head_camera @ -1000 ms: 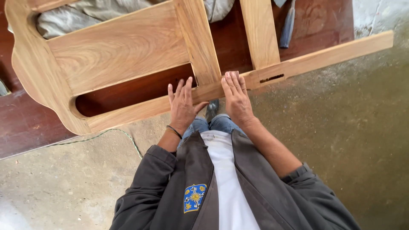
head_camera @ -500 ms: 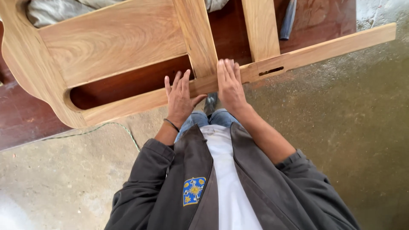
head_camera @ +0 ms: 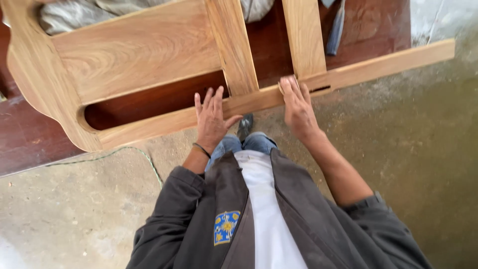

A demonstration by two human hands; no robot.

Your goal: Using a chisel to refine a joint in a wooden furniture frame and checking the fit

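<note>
A pale wooden furniture frame lies flat, with a curved end at the left, a wide panel and two upright slats. Its long lower rail runs from lower left to upper right. My left hand rests flat on this rail with fingers spread, just below the left slat. My right hand presses a small tan pad, seemingly sandpaper, against the rail where the right slat joins it, beside a dark slot.
The frame rests on a dark reddish wooden surface above a grey concrete floor. A thin green cord trails on the floor. Grey cloth lies at the top left. A bluish tool lies at the top right.
My right hand has slid to the right along the rail, from beside the left slat to the base of the right slat. My left hand has stayed on the rail.
</note>
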